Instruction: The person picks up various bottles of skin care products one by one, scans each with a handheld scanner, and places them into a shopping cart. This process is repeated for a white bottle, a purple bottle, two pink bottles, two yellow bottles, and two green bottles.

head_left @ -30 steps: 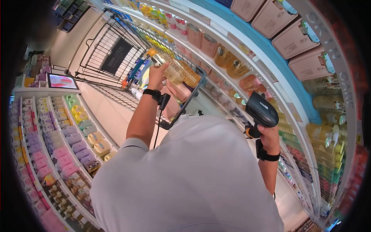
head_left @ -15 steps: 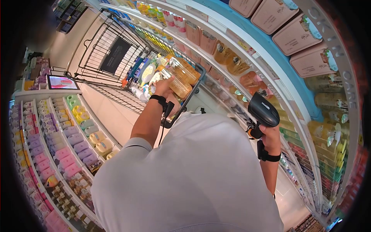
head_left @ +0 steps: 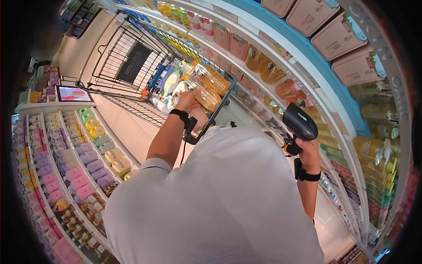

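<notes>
My left hand (head_left: 188, 104) reaches into the near end of a black wire shopping cart (head_left: 115, 99). Its fingers are closed around the side of a clear plastic bottle of amber liquid (head_left: 208, 97); part of the grip is hidden. A second amber bottle (head_left: 216, 78) lies just beyond it. White and green packs (head_left: 170, 82) and blue packs (head_left: 158, 75) are piled beside the bottles. On the right, my right hand (head_left: 308, 152) is wrapped around the handle of a black barcode scanner (head_left: 300, 122), held up near the shelf. Both wrists carry black straps.
Shelves on the right hold pink boxes (head_left: 338, 37) and amber bottles (head_left: 263, 68). To the left, a sloped display (head_left: 66, 108) carries rows of pastel bottles (head_left: 94, 166) and a small screen (head_left: 73, 93). Pale floor tiles (head_left: 125, 127) run between.
The view has shifted slightly, so cart and shelves sit a little differently in frame. My left hand stays at the amber bottle, and my right hand keeps the scanner raised.
</notes>
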The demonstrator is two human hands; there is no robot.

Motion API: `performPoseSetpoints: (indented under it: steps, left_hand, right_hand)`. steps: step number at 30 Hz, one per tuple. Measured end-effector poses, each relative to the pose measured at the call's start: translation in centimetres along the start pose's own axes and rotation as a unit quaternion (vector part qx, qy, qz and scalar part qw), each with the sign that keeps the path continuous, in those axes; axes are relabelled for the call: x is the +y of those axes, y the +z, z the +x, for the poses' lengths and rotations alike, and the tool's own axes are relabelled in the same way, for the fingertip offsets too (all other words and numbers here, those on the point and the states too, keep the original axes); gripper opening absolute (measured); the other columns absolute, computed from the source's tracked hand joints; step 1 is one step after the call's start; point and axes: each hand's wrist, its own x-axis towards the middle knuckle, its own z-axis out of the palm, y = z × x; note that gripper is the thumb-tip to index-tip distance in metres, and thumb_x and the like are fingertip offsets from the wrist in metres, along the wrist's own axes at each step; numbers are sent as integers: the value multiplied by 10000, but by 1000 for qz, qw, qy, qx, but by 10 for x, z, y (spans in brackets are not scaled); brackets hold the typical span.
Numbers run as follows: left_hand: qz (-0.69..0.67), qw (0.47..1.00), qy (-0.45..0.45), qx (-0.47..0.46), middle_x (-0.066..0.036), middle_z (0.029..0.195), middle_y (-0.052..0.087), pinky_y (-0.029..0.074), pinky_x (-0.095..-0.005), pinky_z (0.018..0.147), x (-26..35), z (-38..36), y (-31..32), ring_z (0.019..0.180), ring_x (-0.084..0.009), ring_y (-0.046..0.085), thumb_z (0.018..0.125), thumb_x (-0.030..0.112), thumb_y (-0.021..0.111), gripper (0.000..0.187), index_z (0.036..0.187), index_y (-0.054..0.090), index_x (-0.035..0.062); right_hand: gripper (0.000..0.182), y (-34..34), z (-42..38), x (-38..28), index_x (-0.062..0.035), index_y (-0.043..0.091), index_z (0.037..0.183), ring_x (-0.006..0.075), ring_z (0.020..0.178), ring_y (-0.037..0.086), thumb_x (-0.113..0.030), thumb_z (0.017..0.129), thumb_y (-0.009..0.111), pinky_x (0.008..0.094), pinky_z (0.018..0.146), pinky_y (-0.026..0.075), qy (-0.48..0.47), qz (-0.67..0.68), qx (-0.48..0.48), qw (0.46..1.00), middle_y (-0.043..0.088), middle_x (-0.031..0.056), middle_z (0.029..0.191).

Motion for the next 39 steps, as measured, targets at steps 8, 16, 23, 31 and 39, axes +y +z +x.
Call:
performPoseSetpoints:
  steps: [8,16,23,31,39]
  left_hand:
    - [331,812,373,303,-174,1031,653,508,-362,790,23,-5,-2,847,-285,648,866,289,631,490,1202,545,-57]
    - [328,858,394,1,-127,932,669,510,-312,743,37,-39,96,803,-195,638,916,209,614,294,1085,631,-31]
    - [350,814,400,-235,-127,953,669,514,-306,751,41,-73,191,813,-197,644,913,197,627,269,1081,640,-13]
    - [250,743,475,-399,-71,976,648,501,-266,754,102,-139,288,827,-133,616,916,147,621,215,1067,636,-6]
    - [261,671,538,-439,-104,1172,610,490,-304,876,101,-199,413,1025,-163,583,882,164,675,463,1288,527,-3]
  right_hand:
    - [411,-7,-4,12,-47,630,1147,86,904,536,-150,758,714,261,827,406,28,-31,24,999,621,-23,1006]
    - [284,1,-13,17,-30,679,1049,100,888,599,-155,797,720,262,824,453,95,-45,57,993,683,18,958]
    - [241,-5,-47,22,-68,664,1015,52,658,509,-100,785,730,226,548,394,117,-36,122,985,596,-40,803]
    - [328,-16,-97,31,-35,646,1106,93,777,573,-115,800,732,260,727,476,111,-11,197,974,638,-1,912]
    - [338,-49,-125,38,-33,644,1111,103,774,581,-127,798,733,262,713,474,85,-18,219,972,637,5,903]
